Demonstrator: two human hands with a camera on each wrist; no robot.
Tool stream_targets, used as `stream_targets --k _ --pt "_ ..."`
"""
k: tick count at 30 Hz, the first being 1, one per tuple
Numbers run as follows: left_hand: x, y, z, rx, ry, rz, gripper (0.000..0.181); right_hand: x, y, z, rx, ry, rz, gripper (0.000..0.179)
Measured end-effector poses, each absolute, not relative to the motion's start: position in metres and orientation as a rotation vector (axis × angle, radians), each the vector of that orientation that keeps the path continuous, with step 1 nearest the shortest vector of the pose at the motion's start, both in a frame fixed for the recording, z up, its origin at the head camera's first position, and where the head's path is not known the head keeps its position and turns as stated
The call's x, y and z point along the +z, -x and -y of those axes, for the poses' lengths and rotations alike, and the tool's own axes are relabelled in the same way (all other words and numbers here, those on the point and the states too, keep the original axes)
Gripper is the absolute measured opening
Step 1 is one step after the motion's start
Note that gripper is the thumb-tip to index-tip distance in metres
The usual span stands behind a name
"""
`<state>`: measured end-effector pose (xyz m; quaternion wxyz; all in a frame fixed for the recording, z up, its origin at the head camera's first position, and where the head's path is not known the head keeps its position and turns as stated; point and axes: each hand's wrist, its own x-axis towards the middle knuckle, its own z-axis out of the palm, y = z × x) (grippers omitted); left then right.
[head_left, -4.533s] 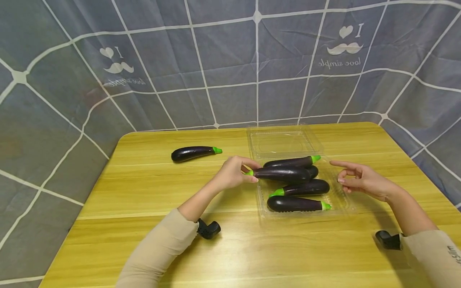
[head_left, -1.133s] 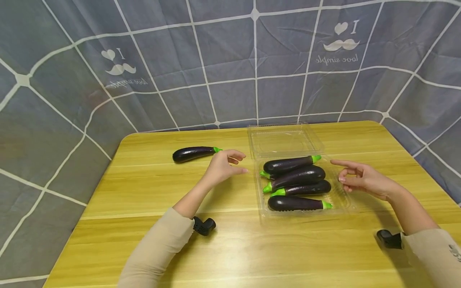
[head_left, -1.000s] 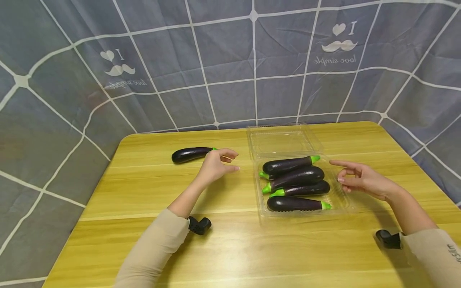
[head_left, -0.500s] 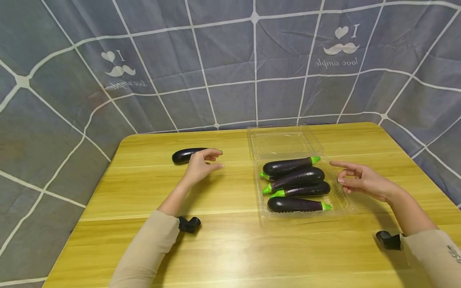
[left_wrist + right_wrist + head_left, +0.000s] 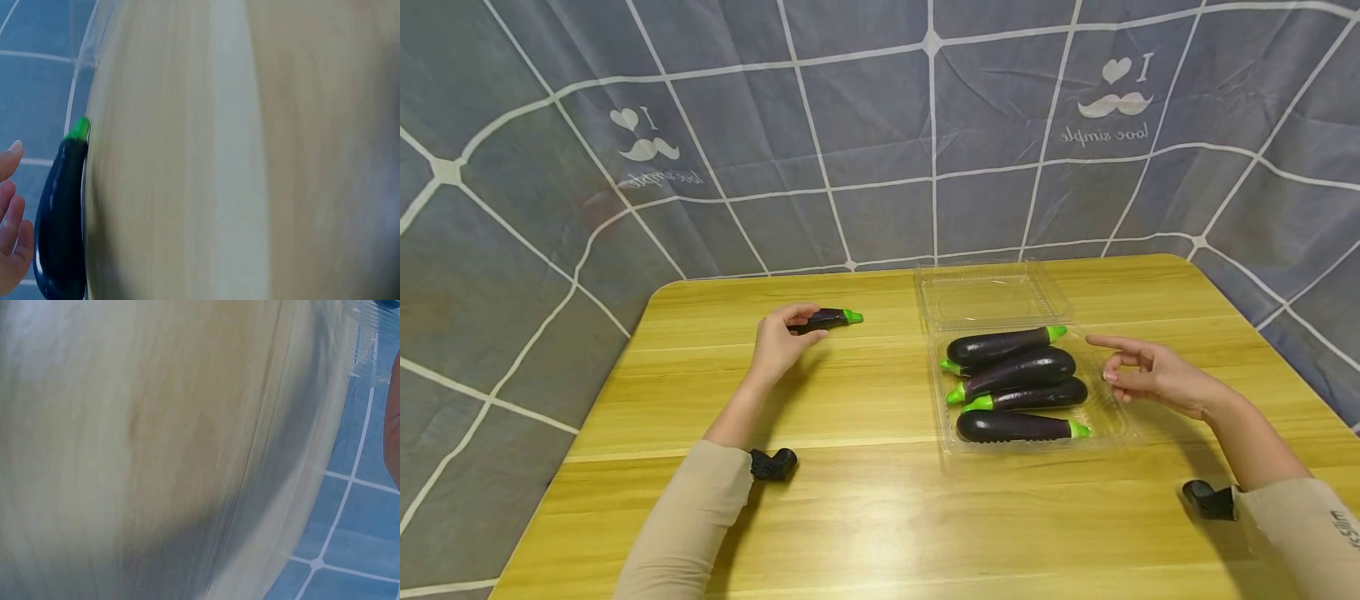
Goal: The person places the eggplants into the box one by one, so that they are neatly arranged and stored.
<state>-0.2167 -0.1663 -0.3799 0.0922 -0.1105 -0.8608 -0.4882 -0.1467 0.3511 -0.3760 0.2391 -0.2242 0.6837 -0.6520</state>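
Note:
On the left of the table a lone eggplant (image 5: 833, 318), dark purple with a green stem, lies on its side. Over its thick end reaches my left hand (image 5: 777, 342), thumb and fingers spread apart and hiding that end. In the left wrist view the fingers (image 5: 14, 231) are beside the eggplant (image 5: 60, 215), not curled round it. My right hand (image 5: 1165, 379) stays at the right edge of the clear plastic container (image 5: 1108, 421), fingers loosely bent, index finger extended, holding nothing. Several eggplants (image 5: 1026, 367) lie side by side in the container, stems pointing both ways.
The container's clear lid (image 5: 985, 296) lies folded back behind it. A grey curtain with white lines (image 5: 880, 142) hangs along the far edge of the wooden table (image 5: 880, 508). Black devices (image 5: 773, 464) stick out at both wrists.
Since 4.5 seconds ago, the left hand has let go of an eggplant in the container and moved left to the lone one. The right hand has stayed in place.

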Motion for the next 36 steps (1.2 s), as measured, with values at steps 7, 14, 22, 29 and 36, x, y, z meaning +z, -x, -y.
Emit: stream_targets --k 7,14,22,29,36 --pt "-0.379 0.220 0.182 -1.454 0.271 2.545 0.037 -0.374 0.147 -0.350 -1.783 0.604 -1.867 0.053" --pt "-0.385 0.226 0.189 -1.441 0.146 2.507 0.038 -0.376 0.147 -0.351 -1.782 0.607 -1.876 0.053" --pt "-0.387 0.231 0.194 -1.413 0.028 2.488 0.038 -0.378 0.147 -0.352 -1.777 0.601 -1.897 0.053" --pt "-0.387 0.231 0.200 -1.372 0.008 2.519 0.040 -0.378 0.147 -0.352 -1.782 0.619 -1.884 0.053" --pt "-0.391 0.233 0.208 -1.370 -0.053 2.592 0.045 -0.379 0.147 -0.351 -1.778 0.615 -1.887 0.053"
